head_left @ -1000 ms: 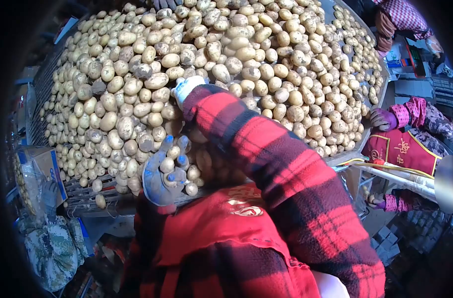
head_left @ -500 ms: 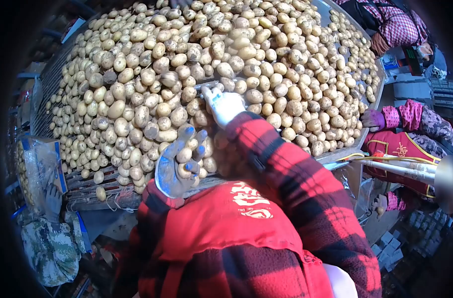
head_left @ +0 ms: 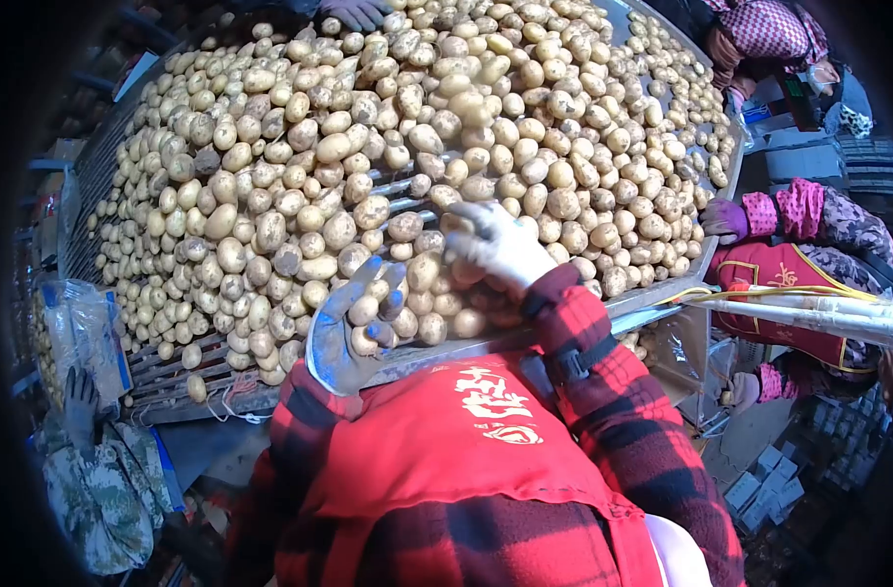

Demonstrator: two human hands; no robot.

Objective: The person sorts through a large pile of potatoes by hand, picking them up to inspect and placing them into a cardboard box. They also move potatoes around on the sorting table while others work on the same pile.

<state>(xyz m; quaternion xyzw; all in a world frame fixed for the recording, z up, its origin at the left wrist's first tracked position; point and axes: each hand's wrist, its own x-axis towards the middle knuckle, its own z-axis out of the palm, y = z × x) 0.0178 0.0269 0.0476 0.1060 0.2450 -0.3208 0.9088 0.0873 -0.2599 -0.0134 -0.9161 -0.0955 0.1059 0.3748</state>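
Note:
A wide heap of potatoes (head_left: 270, 232) covers a slatted metal table. My left hand (head_left: 347, 323), in a blue and grey glove, rests palm up at the near edge, fingers spread and curved round several potatoes lying on and against it. To its right is my right hand (head_left: 495, 245) in a white glove, slightly blurred, with its fingers curled down over the potatoes near the front edge. What lies under those fingers is partly hidden. Bare metal slats (head_left: 396, 186) show among the potatoes just beyond the two hands.
Co-workers' gloved hands rest at the far edge (head_left: 357, 12) and right edge (head_left: 725, 221). At the left, another gloved hand (head_left: 80, 403) is near a plastic-lined box (head_left: 87, 333). A pale pole (head_left: 808, 311) reaches the table's right front corner.
My right hand has moved right and back toward me, its fingers now curled more. My left hand has barely moved. More slats show in the heap, and the hand at the far edge is more visible.

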